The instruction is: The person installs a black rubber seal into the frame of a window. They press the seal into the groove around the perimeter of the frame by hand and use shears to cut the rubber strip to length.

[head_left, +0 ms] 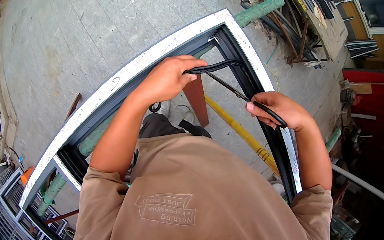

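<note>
My left hand (167,78) is closed, pinching a black rubber seal strip (216,66) between thumb and fingers. From there the strip runs right to the dark inner channel of a large window frame (173,40) with white faces. In my right hand (284,109) are long, slim scissors (236,92) with dark handles. Their blades point up and left, and the tips reach the strip just beside my left fingers; whether they touch it I cannot tell. A small black loop hangs below my left wrist, perhaps part of the strip.
Green round bars (261,11) support the window frame. Under its opening are a yellow pole (242,133) and a red-brown beam (195,101). Metal scraps and profiles (281,25) lie at the far right. Lattice panels (13,219) stand at the lower left, and a red surface (378,115) is at right.
</note>
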The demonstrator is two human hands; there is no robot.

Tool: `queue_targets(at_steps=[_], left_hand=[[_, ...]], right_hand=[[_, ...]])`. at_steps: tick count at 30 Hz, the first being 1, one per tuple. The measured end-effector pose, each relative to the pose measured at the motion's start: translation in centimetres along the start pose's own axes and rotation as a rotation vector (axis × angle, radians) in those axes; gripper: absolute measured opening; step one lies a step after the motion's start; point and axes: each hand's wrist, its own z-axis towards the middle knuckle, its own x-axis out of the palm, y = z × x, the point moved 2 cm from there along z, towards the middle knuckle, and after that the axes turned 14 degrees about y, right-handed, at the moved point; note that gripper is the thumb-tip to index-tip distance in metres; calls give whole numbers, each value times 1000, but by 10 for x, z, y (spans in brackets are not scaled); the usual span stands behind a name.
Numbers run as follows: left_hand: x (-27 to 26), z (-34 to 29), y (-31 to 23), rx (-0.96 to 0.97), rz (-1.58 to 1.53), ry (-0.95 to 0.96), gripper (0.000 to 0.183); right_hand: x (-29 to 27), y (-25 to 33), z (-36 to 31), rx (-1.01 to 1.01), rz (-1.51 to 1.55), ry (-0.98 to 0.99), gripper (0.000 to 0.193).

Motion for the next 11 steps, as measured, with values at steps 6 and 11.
queue_targets(at_steps=[6,11], left_hand=[[-2,0,-2,-15,-31,15,42],[-3,0,-3,-33,-42,27,42]], right_hand=[[-1,5,0,30,-77,-23,69],[-6,5,1,55,-151,-30,70]])
